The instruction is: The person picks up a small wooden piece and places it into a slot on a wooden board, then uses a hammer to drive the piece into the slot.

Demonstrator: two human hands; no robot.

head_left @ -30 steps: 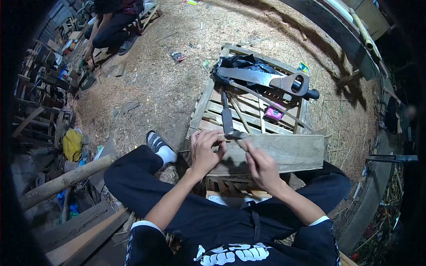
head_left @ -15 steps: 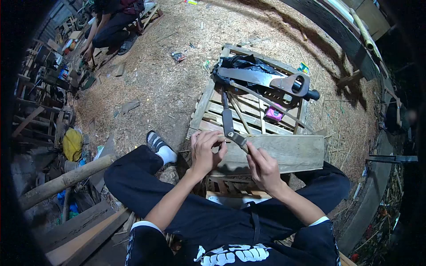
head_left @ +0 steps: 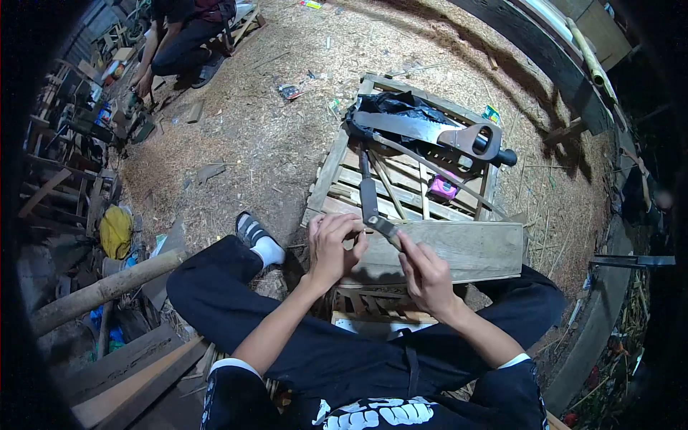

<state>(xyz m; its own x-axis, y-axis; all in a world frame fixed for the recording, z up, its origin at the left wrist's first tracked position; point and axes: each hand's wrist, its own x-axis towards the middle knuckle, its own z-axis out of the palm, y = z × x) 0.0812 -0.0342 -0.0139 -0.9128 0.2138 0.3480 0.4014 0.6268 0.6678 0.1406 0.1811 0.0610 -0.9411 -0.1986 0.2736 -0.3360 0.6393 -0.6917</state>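
My right hand (head_left: 426,274) is closed around the handle of a hammer (head_left: 385,228), its dark metal head over the far edge of a wooden board (head_left: 459,247). Close beside that head, my left hand (head_left: 332,247) has its fingers bent and pinched at the board's left end. What sits in the pinch is too small to make out. The board lies across in front of my lap. Just beyond the hammer, a flat dark-bladed tool (head_left: 368,197) rests on a slatted wooden pallet (head_left: 326,175).
A handsaw (head_left: 423,130) and black plastic (head_left: 405,105) lie on the pallet, with a pink tape measure (head_left: 443,186) nearby. Another person (head_left: 190,46) crouches at upper left beside piled scrap. A round pole (head_left: 107,290) and planks (head_left: 136,373) lie at my left. Wood shavings cover the ground.
The hammer head sits very slightly lower. Both hands keep nearly the same place and grip.
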